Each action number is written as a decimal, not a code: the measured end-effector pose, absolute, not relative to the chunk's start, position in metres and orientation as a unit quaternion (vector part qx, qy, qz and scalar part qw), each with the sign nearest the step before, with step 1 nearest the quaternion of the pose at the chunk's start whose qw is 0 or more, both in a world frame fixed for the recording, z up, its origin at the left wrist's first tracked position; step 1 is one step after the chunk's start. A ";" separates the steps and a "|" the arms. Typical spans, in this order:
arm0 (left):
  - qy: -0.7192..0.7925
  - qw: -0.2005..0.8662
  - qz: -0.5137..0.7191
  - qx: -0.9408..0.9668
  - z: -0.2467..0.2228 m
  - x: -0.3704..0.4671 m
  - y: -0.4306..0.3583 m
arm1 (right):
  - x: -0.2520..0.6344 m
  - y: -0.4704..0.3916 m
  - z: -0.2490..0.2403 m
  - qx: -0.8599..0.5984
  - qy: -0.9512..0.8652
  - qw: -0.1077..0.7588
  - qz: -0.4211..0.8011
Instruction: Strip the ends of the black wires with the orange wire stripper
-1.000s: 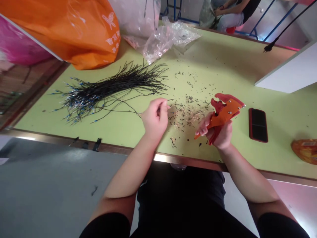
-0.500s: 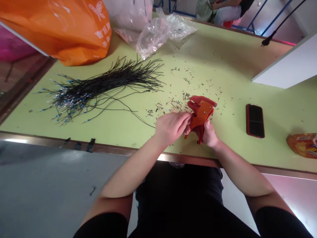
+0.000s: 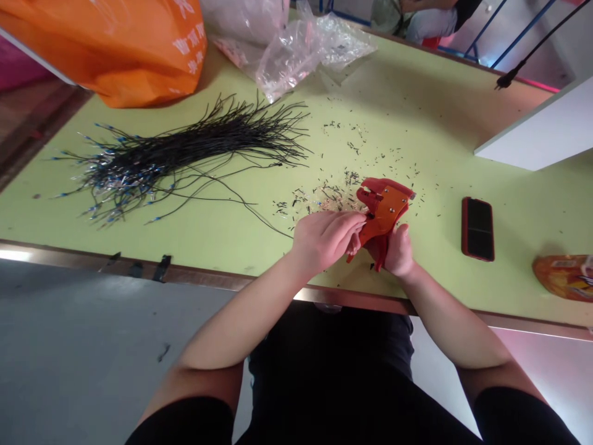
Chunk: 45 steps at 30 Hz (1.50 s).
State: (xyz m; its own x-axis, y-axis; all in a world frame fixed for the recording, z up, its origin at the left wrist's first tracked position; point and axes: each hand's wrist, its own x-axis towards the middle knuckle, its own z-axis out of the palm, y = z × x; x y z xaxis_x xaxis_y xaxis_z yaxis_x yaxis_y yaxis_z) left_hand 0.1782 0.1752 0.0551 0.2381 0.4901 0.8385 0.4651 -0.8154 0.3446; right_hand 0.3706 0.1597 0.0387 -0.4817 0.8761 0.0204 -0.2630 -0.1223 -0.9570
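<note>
My right hand (image 3: pixel 399 252) is wrapped around the handles of a red and orange wire stripper (image 3: pixel 388 209), its thumb raised along the side. The stripper's jaws point up and left over the table. My left hand (image 3: pixel 328 238) is closed in a pinch at the near left side of the tool, fingertips close to its jaws. A thin black wire (image 3: pixel 271 225) runs from the table into my left hand; its end there is hidden by the fingers. A bundle of black wires (image 3: pixel 199 145), many with blue and bare metal ends, lies at the left.
Small black clippings (image 3: pixel 331 194) are scattered around the tool. A phone (image 3: pixel 477 228) and an orange container (image 3: pixel 565 276) lie right. An orange bag (image 3: pixel 152 62) and clear plastic bags (image 3: pixel 296 55) stand behind. A white panel (image 3: pixel 537 130) rises at right; a seated person (image 3: pixel 430 21) is beyond.
The wire stripper and both hands have shifted slightly right. My right thumb stands out a bit more from the tool. The view has moved a little; the wire bundle lies as before.
</note>
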 end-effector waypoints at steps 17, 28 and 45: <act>0.303 -0.025 0.538 0.786 0.056 0.178 0.174 | 0.368 0.159 0.041 -0.307 -0.498 0.433 0.686; 0.275 -0.032 0.559 0.782 0.060 0.181 0.173 | 0.369 0.156 0.038 -0.318 -0.502 0.475 0.649; 0.261 0.026 0.587 0.766 0.059 0.183 0.171 | 0.369 0.148 0.039 -0.354 -0.484 0.464 0.652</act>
